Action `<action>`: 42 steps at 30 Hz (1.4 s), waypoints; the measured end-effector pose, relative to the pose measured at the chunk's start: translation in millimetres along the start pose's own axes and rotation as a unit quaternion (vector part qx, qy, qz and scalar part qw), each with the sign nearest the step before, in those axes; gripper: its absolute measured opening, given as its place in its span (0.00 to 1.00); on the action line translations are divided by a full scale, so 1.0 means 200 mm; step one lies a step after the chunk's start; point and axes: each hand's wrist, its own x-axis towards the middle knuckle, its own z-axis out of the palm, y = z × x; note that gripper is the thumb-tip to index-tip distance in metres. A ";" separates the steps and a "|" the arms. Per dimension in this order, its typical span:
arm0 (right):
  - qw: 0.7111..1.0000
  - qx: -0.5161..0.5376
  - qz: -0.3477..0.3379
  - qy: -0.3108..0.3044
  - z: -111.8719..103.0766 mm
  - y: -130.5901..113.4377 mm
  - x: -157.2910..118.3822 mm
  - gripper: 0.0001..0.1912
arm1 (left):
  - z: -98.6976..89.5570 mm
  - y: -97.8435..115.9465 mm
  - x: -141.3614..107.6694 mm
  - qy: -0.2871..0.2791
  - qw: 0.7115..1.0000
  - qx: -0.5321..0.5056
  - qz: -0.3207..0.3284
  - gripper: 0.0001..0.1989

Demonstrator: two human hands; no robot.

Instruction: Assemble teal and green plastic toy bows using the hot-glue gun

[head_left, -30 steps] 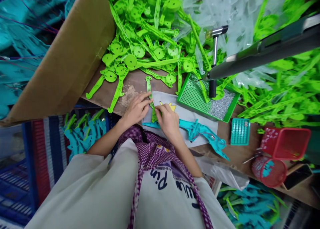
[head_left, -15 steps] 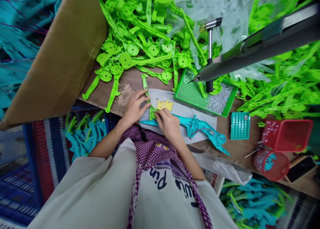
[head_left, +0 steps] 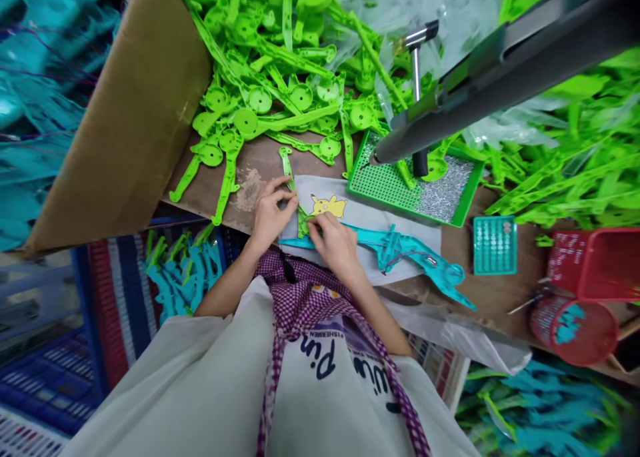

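A narrow green plastic part (head_left: 303, 222) lies upright in front of me on a grey cloth (head_left: 365, 207) with a yellow cartoon figure. My left hand (head_left: 273, 210) pinches its upper stretch between thumb and fingers. Bent over its lower end, my right hand (head_left: 334, 242) has thumb and fingertips pressed together; anything tiny between them is hidden. A long turquoise part (head_left: 410, 254) with a thin dark wire runs under my right hand and out to the right.
Green parts (head_left: 260, 100) are heaped behind. A green tray (head_left: 463, 210) of small metal pieces stands right of centre, under a dark tool (head_left: 460, 104) and a hammer (head_left: 417, 70). Red baskets (head_left: 575, 330) stand right, a cardboard box (head_left: 125, 110) left.
The view has shifted slightly, so objects at the right sit farther right. Both hands keep nearly the same places, with my left fingers a little more closed on the green part.
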 end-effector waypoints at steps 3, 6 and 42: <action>1.000 0.010 0.001 0.001 0.00 0.00 0.00 0.13 | 0.02 0.01 0.01 0.026 0.999 0.014 -0.020 0.06; 1.000 0.014 0.007 -0.001 0.00 -0.01 0.01 0.13 | 0.03 0.02 0.02 0.049 0.998 0.005 -0.032 0.07; 1.000 0.023 0.003 0.006 0.00 0.02 0.03 0.12 | -0.02 -0.04 0.02 -0.042 0.999 0.020 0.015 0.02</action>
